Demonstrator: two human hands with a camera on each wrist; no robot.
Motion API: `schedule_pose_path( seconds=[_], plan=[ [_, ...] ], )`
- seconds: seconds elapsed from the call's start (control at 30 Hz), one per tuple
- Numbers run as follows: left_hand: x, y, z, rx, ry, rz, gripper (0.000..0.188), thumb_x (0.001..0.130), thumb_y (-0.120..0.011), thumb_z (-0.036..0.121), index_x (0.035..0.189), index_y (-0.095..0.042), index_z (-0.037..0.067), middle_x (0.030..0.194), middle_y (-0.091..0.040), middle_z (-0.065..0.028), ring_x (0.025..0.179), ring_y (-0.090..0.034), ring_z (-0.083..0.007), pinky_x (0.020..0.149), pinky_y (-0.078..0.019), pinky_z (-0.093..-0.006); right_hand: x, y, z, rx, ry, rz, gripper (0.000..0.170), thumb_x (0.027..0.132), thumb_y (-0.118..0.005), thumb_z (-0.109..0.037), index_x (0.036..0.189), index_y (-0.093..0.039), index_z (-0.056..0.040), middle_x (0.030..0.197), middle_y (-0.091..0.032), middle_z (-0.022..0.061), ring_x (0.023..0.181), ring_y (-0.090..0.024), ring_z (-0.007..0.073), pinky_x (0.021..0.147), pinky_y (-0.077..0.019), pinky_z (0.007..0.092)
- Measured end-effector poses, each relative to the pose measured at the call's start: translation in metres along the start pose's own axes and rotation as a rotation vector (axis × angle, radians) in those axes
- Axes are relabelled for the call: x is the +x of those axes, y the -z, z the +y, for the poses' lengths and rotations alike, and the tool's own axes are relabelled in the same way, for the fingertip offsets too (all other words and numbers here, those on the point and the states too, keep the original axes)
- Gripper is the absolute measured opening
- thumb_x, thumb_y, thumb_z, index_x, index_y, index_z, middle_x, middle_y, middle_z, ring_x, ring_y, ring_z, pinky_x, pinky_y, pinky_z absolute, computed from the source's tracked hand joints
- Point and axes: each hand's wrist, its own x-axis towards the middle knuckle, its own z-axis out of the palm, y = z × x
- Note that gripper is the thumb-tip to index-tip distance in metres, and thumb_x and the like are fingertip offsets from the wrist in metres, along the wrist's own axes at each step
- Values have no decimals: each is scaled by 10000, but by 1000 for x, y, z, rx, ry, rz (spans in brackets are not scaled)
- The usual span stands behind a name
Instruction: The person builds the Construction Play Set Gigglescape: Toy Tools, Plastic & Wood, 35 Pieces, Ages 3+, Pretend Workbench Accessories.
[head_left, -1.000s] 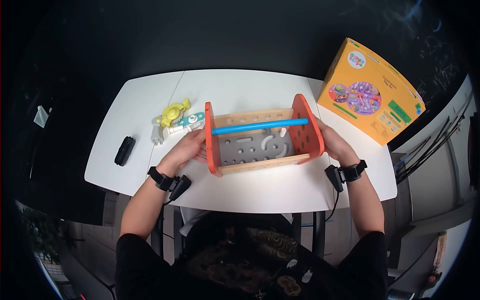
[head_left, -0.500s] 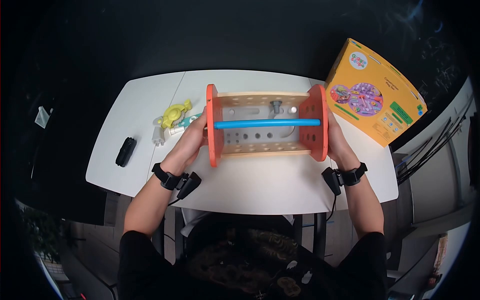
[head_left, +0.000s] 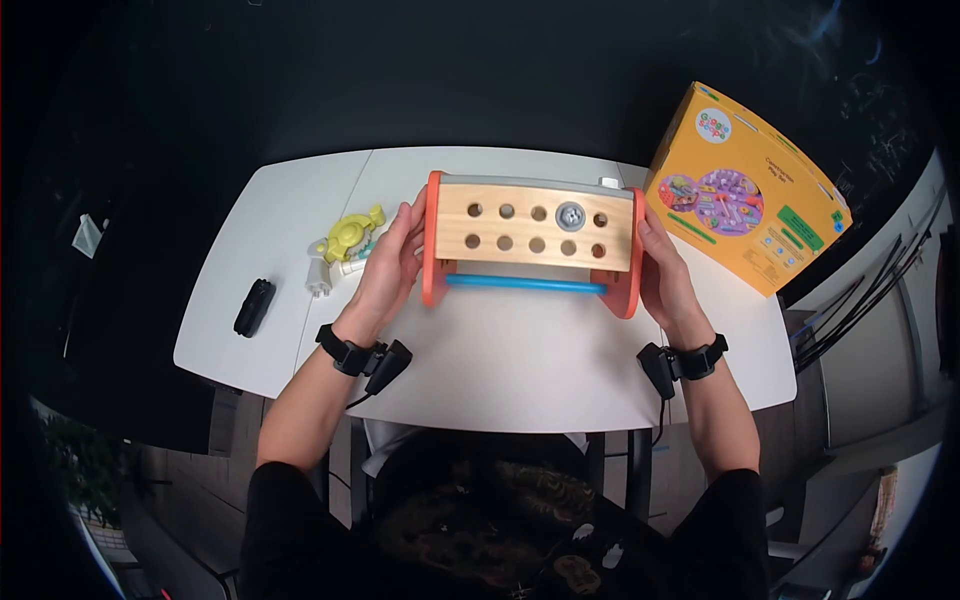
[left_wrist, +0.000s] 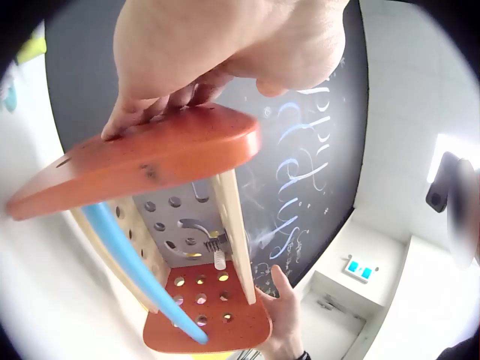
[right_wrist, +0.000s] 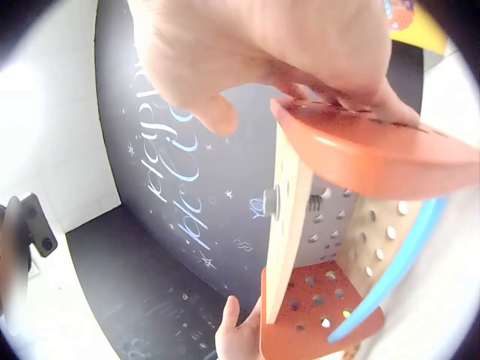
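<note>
Both hands hold up a toy toolbox with a pale wooden side (head_left: 515,226), red end panels and a blue rod (head_left: 525,284). The left hand (head_left: 390,262) presses its fingers flat against the left red panel (left_wrist: 142,161); the right hand (head_left: 668,275) lies against the right red panel (right_wrist: 375,154). In the head view the box is tipped, the holed wooden side facing the camera and the blue rod toward the person. A grey bolt head (head_left: 570,216) sits in one upper hole. Its threaded shank (left_wrist: 216,244) shows inside the box in the left wrist view.
Left of the box on the white table (head_left: 240,210) lie a yellow-green toy piece (head_left: 347,234), a grey piece (head_left: 318,276) and a black case (head_left: 254,307). A yellow carton (head_left: 745,190) stands at the right back.
The box has turned over between the hands: its open top with the rod faced the camera, and now the wooden side does. Both hands have stayed at the end panels.
</note>
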Motion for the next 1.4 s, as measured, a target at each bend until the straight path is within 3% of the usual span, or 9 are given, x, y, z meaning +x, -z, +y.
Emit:
schedule_pose_path(
  seconds=[0.17, 0.33, 0.4, 0.63, 0.7, 1.13, 1.23, 1.33, 1.4],
  plan=[
    [6, 10, -14, -9, 5, -24, 679, 1092, -297, 503, 1604, -246, 59, 1592, -378, -83, 1406, -401, -174, 1151, -340, -351, 5, 12, 16, 14, 58, 43, 639, 1051, -498, -122, 1621, -216, -174, 1542, -439, 133, 1369, -476, 219, 1119, -430, 375],
    [8, 12, -20, -1, -2, -18, 677, 1093, -295, 490, 1602, -241, 46, 1597, -370, -92, 1413, -395, -186, 1163, -328, -364, 1, 17, 24, -4, 31, 36, 670, 1041, -511, -70, 1622, -197, -178, 1563, -424, 134, 1367, -482, 209, 1142, -411, 369],
    [8, 15, -22, -20, -7, -59, 683, 1096, -324, 468, 1603, -218, 23, 1652, -281, -127, 1518, -279, -246, 1209, -252, -422, 1, 20, 28, -1, 26, 24, 679, 1037, -512, -55, 1622, -192, -179, 1569, -419, 134, 1372, -477, 207, 1149, -404, 369],
    [6, 17, -29, -15, 8, -56, 719, 1083, -353, 503, 1599, -224, 18, 1672, -227, -128, 1549, -202, -257, 1237, -203, -465, 6, 35, 50, -100, 182, -38, 741, 997, -522, 49, 1620, -192, -178, 1554, -439, 132, 1383, -476, 214, 1145, -393, 368],
    [6, 18, -29, 3, 10, -54, 666, 1100, -320, 465, 1597, -240, 30, 1661, -267, -98, 1526, -257, -234, 1217, -257, -461, 4, 36, 52, -125, 171, -30, 752, 991, -520, 64, 1621, -191, -181, 1546, -448, 130, 1382, -479, 217, 1143, -392, 372],
    [1, 26, -27, 12, 49, -96, 656, 1105, -321, 447, 1576, -264, -6, 1635, -304, -147, 1512, -295, -232, 1237, -262, -415, -5, 37, 56, -286, 189, -28, 778, 959, -504, 103, 1619, -210, -183, 1528, -443, 128, 1379, -475, 243, 1125, -400, 388],
    [0, 34, -22, 54, 42, -100, 618, 1113, -312, 412, 1560, -301, -16, 1590, -385, -159, 1464, -388, -228, 1208, -332, -399, -5, 34, 51, -337, 231, -22, 768, 943, -522, 92, 1607, -233, -163, 1533, -431, 135, 1382, -475, 254, 1127, -406, 402],
    [-5, 46, -8, 260, 22, -91, 518, 1114, -371, 330, 1482, -445, -27, 1448, -558, -163, 1348, -538, -225, 1143, -425, -362, -3, 32, 45, -429, 274, 4, 724, 929, -550, 67, 1575, -287, -128, 1525, -435, 149, 1371, -486, 269, 1121, -419, 417],
    [-4, 63, -7, 519, -67, -16, 355, 1088, -468, 203, 1311, -622, -26, 1238, -698, -139, 1186, -657, -224, 1052, -501, -322, -4, 28, 41, -482, 278, 25, 694, 922, -565, 52, 1553, -323, -108, 1519, -439, 158, 1364, -491, 276, 1118, -426, 424]
  ],
)
